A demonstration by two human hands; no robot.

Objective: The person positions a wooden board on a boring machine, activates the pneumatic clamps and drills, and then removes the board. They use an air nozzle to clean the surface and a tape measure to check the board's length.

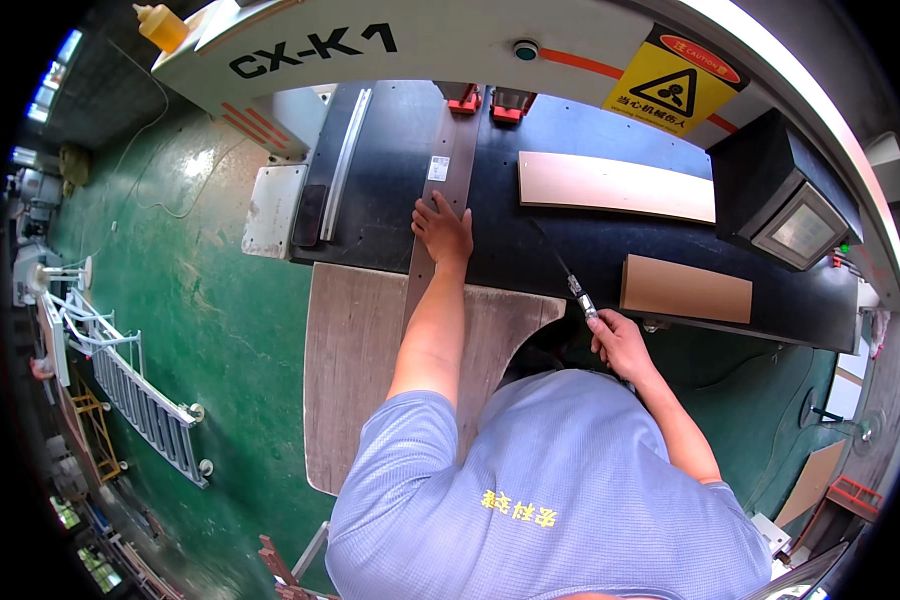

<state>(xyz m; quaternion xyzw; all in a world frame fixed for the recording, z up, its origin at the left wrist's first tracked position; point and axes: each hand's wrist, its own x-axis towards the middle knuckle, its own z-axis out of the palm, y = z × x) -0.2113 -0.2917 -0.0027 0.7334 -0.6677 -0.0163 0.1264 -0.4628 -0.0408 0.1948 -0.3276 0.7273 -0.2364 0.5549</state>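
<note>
Bright, even overhead light, glare on the green floor (pixel 195 165) (fisheye-bent edges), rim perhaps slightly blurred.

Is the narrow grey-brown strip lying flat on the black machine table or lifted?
Flat: the narrow grey-brown strip lies along the black machine table, left hand pressing its top.

The left hand (pixel 442 229) presses flat on a narrow brown strip (pixel 448 170) lying on the black bench (pixel 570 245). Right of the strip, the right hand (pixel 618 340) grips a thin metal tool (pixel 570 280).

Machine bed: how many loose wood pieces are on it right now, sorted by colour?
Grey-brown narrow strip, under the left hand: 1
Pale beige panel: 1
Tan brown panel: 1
Total: 3
The right hand holds a thin tool.
</note>
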